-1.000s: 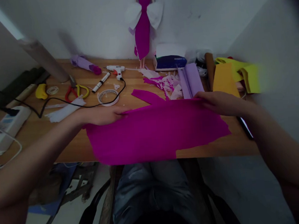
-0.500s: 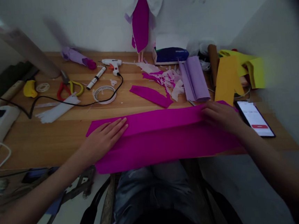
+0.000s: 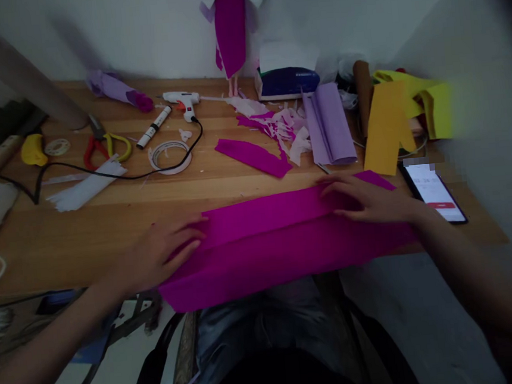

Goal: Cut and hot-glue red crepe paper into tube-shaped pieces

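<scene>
A long magenta sheet (image 3: 261, 254), apparently crepe paper, lies across the front of the table with its far side folded over toward me. Its near edge hangs past the table edge above my lap. My left hand (image 3: 165, 251) rests at the sheet's left end, fingers apart and slightly blurred. Over the right part of the fold, my right hand (image 3: 364, 197) is curved with its fingers spread, fingertips at the far edge and thumb on the folded strip. Neither hand is closed around anything. Beyond the sheet lies a magenta offcut (image 3: 253, 156).
Across the wooden table (image 3: 107, 229) lie scissors (image 3: 99, 140), a glue gun (image 3: 185, 102), a marker (image 3: 154, 127), a tape roll (image 3: 170, 157), paper scraps (image 3: 281, 124), a lilac roll (image 3: 330, 122) and a phone (image 3: 435, 191). A doll in magenta (image 3: 230, 30) stands against the wall.
The sheet's left end has shifted toward me and now slants. My left hand has slid left and nearer; my right hand has moved slightly left, its fingers spreading. The view has shifted slightly.
</scene>
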### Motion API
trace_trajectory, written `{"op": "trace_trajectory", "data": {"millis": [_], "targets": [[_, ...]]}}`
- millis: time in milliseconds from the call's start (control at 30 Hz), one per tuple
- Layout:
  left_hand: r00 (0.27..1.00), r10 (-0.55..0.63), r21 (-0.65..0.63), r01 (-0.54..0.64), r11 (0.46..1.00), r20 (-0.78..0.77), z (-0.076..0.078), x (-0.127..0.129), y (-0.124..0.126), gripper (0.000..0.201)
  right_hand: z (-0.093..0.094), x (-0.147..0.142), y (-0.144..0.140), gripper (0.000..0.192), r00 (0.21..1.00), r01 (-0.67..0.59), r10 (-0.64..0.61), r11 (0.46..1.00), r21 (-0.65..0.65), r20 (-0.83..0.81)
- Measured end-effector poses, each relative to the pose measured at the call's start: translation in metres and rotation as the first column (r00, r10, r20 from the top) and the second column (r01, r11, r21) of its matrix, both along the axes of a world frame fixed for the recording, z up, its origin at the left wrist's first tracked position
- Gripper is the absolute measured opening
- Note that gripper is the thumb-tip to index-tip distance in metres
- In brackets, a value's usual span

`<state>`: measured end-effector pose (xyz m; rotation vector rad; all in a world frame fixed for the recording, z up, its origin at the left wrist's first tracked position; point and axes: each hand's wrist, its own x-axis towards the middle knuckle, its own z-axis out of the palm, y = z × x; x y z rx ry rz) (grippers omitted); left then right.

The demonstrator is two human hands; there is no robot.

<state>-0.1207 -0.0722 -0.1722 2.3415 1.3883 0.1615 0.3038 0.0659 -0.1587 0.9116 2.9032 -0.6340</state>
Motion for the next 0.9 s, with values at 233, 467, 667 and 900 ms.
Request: {"op": "trace_trajectory", "data": {"millis": [233,467,667,900], "targets": [[0.98,0.132,-0.152,-0.11,0.982,0.147,-0.005,0.02,0.044,0.057,-0.001,-0.038,0.019,0.044,1.0,0.011,-0.008,0.994,-0.107,0.026],[0.962,0.149,-0.351,-0.061,0.934,0.229,0.008,0.02,0.05,0.027,0.004,-0.04,0.027,0.02,0.997,0.018,-0.007,0.991,-0.13,0.083],[0.98,0.058,-0.328,0.007,0.945,0.188,0.027,0.013,0.063,0.032,0.013,-0.036,0.033,0.027,0.998,0.042,-0.038,0.996,-0.077,0.057],[0.978,0.092,-0.415,-0.005,0.91,0.188,0.068,0.009,0.077,0.037,0.039,-0.033,0.036,0.055,0.995,0.092,-0.096,0.989,0.113,0.029]]}}
